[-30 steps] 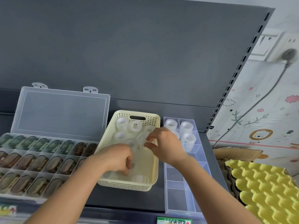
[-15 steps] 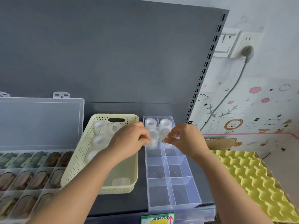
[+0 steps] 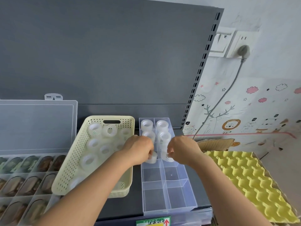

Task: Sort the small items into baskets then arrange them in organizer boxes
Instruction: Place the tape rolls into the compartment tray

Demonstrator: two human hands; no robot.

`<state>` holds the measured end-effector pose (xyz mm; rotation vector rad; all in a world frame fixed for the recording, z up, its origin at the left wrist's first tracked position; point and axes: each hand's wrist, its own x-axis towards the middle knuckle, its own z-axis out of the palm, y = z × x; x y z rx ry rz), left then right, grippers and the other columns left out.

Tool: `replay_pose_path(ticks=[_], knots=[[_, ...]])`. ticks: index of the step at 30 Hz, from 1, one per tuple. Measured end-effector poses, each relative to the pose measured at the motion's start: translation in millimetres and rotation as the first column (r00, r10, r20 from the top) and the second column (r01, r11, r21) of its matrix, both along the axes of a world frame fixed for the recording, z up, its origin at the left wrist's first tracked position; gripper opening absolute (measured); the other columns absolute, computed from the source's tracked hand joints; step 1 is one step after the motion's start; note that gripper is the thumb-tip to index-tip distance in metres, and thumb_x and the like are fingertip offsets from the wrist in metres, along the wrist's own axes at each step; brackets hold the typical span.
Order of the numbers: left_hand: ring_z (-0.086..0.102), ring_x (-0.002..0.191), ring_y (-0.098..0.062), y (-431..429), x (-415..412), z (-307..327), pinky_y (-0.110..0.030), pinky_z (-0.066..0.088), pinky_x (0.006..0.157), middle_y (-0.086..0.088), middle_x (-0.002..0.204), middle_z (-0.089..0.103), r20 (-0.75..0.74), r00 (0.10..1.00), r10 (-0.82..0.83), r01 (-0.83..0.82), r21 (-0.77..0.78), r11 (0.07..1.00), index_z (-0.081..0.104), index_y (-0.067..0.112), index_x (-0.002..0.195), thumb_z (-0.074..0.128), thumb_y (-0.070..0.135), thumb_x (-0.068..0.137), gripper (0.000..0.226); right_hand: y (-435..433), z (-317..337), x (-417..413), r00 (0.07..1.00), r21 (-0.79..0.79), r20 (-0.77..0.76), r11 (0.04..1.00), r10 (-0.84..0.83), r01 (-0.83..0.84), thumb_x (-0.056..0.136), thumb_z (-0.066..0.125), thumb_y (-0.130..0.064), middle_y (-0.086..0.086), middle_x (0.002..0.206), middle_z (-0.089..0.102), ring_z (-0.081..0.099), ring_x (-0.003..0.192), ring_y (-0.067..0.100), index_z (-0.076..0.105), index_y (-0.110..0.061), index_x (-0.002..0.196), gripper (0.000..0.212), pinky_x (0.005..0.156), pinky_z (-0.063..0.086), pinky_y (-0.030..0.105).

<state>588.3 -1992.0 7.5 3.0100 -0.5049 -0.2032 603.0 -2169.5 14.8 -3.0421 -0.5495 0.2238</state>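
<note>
Midway, by my reading: the sorting stage looks done for this lot and boxing is well under way.

Organizer box (image 3: pixel 176 195), clear, two columns, stands on the shelf (image 3: pixel 136 201) just right of the cream basket (image 3: pixel 68 168). Four white tape rolls (image 3: pixel 146 124) are seated at its far end, two per column. Both hands work in the next row toward the person.

Left hand (image 3: pixel 140 150): fingers curled, pinching a tape roll (image 3: pixel 152 159) low in the left column. Right hand (image 3: pixel 183 149): fingers curled, pinching a second tape roll (image 3: pixel 167 158) in the right column. Cannot tell whether either roll touches the box floor yet. Judgement: this is the setting-down step, with both releases to come.

Count, box: four seated, two in hand, six in all. The four compartments nearest the person show nothing inside.

Count, basket: loose rolls (image 3: pixel 89 160), lying mostly flat. Seven are plain, with perhaps two more near the front, blurred and partly under the left forearm. So at least seven are left to move. That is more than the open compartments can take unless several go to a space, as seems the case at the far end.

Elsewhere: large lidded case (image 3: pixel 37 124) at left, lid up, with rows of dark oval items (image 3: pixel 47 162) in their cells. Too many are cut off at the frame edge to count. Yellow moulded tray (image 3: pixel 244 176) at right, off the shelf.
</note>
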Motion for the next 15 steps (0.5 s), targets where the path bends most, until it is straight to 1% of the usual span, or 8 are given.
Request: replay_pose_path(ticks=[3,5,7,9,11,12,13,15], knots=[[0.05,0.082,-0.025,1,1,-2,-0.036,0.047,0.078,-0.001,0.094,0.068,0.002,1.0,-0.002,0.002,0.018,1.0,0.073,0.023,0.092,0.056,0.019,0.085,0.019,3,-2,4,1.0,-0.024,0.0,1.0,0.015,-0.015,0.088,0.06,-0.021,0.001,0.1,0.068,0.063,0.092,0.024,0.07,-0.019,0.099,0.015,0.072,0.051,0.03],[0.044,0.081,-0.024,1,0,-5,-0.033,0.044,0.079,0.001,0.095,0.067,0.003,1.0,-0.017,0.017,0.025,1.0,0.073,0.023,0.094,0.056,0.02,0.088,0.019,5,-3,6,0.999,-0.019,-0.03,1.0,0.02,-0.021,0.087,0.064,-0.027,0.001,0.1,0.068,0.063,0.093,0.024,0.07,-0.019,0.1,0.016,0.073,0.052,0.03],[0.04,0.081,-0.023,2,0,-6,-0.029,0.037,0.076,0.003,0.095,0.066,0.01,0.999,-0.036,0.036,0.027,0.999,0.074,0.024,0.097,0.054,0.021,0.091,0.021,4,-2,7,0.997,0.0,-0.077,1.0,0.018,-0.018,0.085,0.066,-0.035,0.0,0.098,0.068,0.062,0.092,0.022,0.071,-0.019,0.098,0.021,0.076,0.052,0.031],[0.044,0.084,-0.025,5,1,-4,-0.031,0.038,0.081,0.003,0.093,0.066,0.052,0.998,-0.031,0.032,-0.007,0.999,0.073,0.024,0.092,0.051,0.02,0.092,0.023,4,1,7,0.996,0.041,-0.092,0.999,0.004,-0.001,0.085,0.065,-0.036,0.0,0.091,0.068,0.061,0.085,0.022,0.073,-0.019,0.092,0.02,0.07,0.05,0.028],[0.052,0.09,-0.023,13,2,2,-0.034,0.038,0.087,0.003,0.091,0.067,0.141,0.99,-0.012,0.024,-0.09,0.996,0.073,0.022,0.088,0.051,0.019,0.091,0.022,8,5,6,0.999,0.086,-0.032,0.996,-0.003,0.006,0.087,0.06,-0.033,0.002,0.082,0.067,0.059,0.08,0.024,0.074,-0.016,0.088,0.021,0.065,0.046,0.027],[0.054,0.091,-0.02,20,1,8,-0.032,0.037,0.086,0.004,0.091,0.067,0.18,0.984,0.01,0.017,-0.145,0.989,0.074,0.023,0.089,0.052,0.019,0.09,0.022,12,8,5,1.0,0.113,0.015,0.994,-0.004,0.003,0.089,0.058,-0.033,0.003,0.082,0.068,0.06,0.08,0.024,0.074,-0.015,0.087,0.023,0.064,0.046,0.027],[0.055,0.091,-0.018,29,0,13,-0.029,0.037,0.084,0.006,0.091,0.067,0.195,0.98,0.046,-0.006,-0.203,0.979,0.074,0.024,0.091,0.054,0.019,0.091,0.021,18,11,3,0.998,0.146,0.06,0.989,0.0,-0.009,0.09,0.056,-0.033,0.003,0.081,0.069,0.061,0.08,0.024,0.074,-0.015,0.086,0.025,0.063,0.046,0.028],[0.057,0.088,-0.015,52,-7,24,-0.029,0.043,0.079,0.01,0.087,0.065,0.156,0.978,0.141,-0.094,-0.28,0.956,0.074,0.025,0.088,0.056,0.02,0.09,0.018,37,17,-2,0.99,0.231,0.134,0.97,0.045,-0.075,0.091,0.056,-0.034,0.001,0.079,0.067,0.058,0.079,0.022,0.074,-0.016,0.085,0.026,0.062,0.045,0.029]])
